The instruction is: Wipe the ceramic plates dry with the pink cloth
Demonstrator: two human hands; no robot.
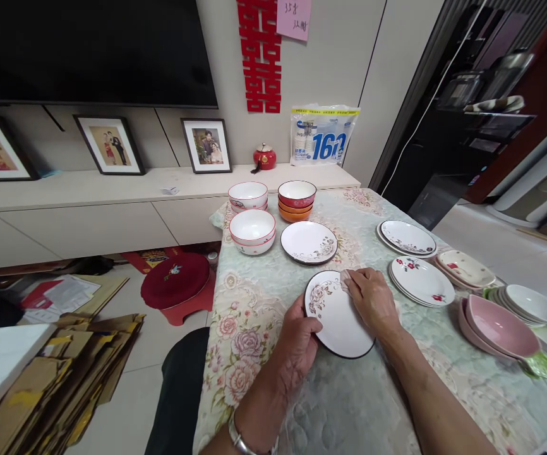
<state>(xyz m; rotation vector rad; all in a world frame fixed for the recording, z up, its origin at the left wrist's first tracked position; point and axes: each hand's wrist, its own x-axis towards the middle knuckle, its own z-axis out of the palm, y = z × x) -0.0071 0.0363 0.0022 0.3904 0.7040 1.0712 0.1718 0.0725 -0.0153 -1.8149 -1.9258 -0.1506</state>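
Note:
A white plate with a dark rim and brown flowers (342, 322) is held over the flowered tablecloth (247, 347). My left hand (299, 338) grips its left edge, thumb on top and fingers beneath. On the plate's upper right part, my right hand (371, 297) presses a small pale cloth or tissue (345, 279) with closed fingers. Just behind lies a similar plate stack (309, 242).
White bowls with red rims (252, 227) and red and orange bowls (297, 194) stand at the back. Plates with red flowers (422, 281), oval plates (407, 237) and pink bowls (501, 325) are on the right. A red stool (175, 281) stands left of the table.

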